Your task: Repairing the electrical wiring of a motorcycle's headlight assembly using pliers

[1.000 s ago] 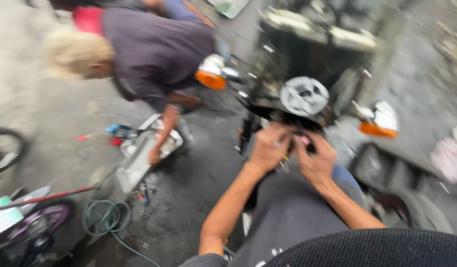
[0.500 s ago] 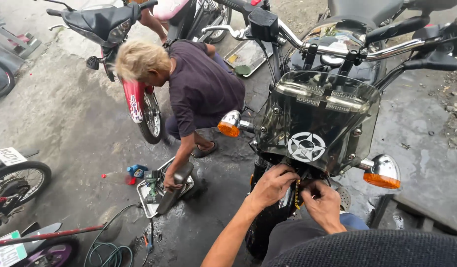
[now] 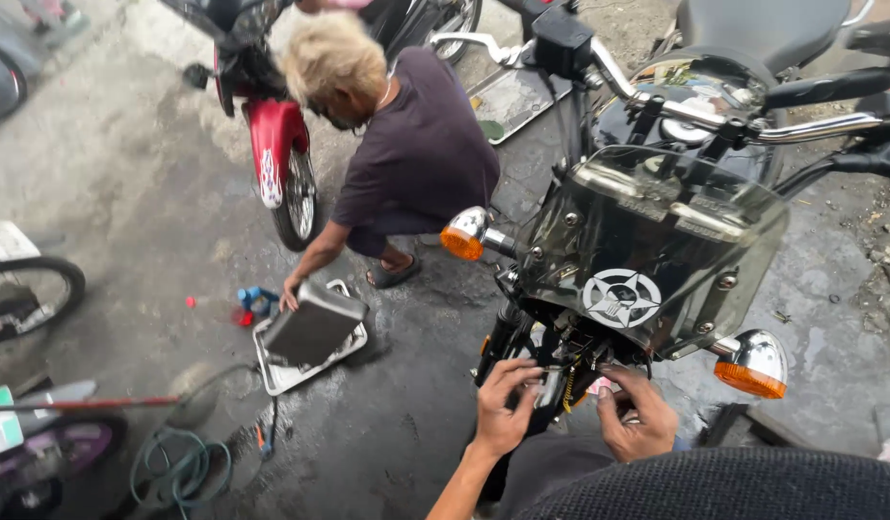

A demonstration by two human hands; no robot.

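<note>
A black motorcycle faces me with a smoked windshield (image 3: 657,246) carrying a star emblem and two orange turn signals (image 3: 750,366). Under the windshield hang loose wires (image 3: 566,376) near the front fork. My left hand (image 3: 503,404) has its fingers curled around a small metal part by the fork. To the right of those wires my right hand (image 3: 638,414) is pinching something small. What exactly each hand holds is partly hidden.
Another person in a dark shirt (image 3: 416,154) crouches at left, one hand on a grey box lying in a metal tray (image 3: 310,337). A red motorcycle (image 3: 272,144) stands behind. A green hose coil (image 3: 180,467), a wheel (image 3: 26,299) and small tools lie on wet concrete.
The view has tilted up and steadied from a blur. My hands stay under the windshield at the wiring. The crouching person keeps a hand on the tray.
</note>
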